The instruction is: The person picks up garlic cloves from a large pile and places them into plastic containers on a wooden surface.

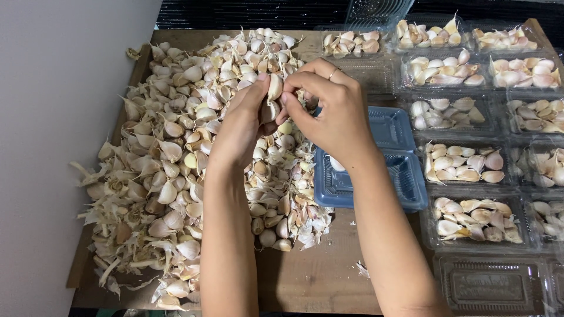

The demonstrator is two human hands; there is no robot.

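Garlic clove (pixel 274 87) held above the clove pile (pixel 176 152) on the wooden board (pixel 317 270), pinched between left hand (pixel 244 120) thumb and fingers; right hand (pixel 332 108) fingertips closed on its lower end, ring on one finger. Blue tray (pixel 405 176) lies just right of the hands, one clove inside. Clear trays (pixel 470 220) of cloves sit further right, in rows.
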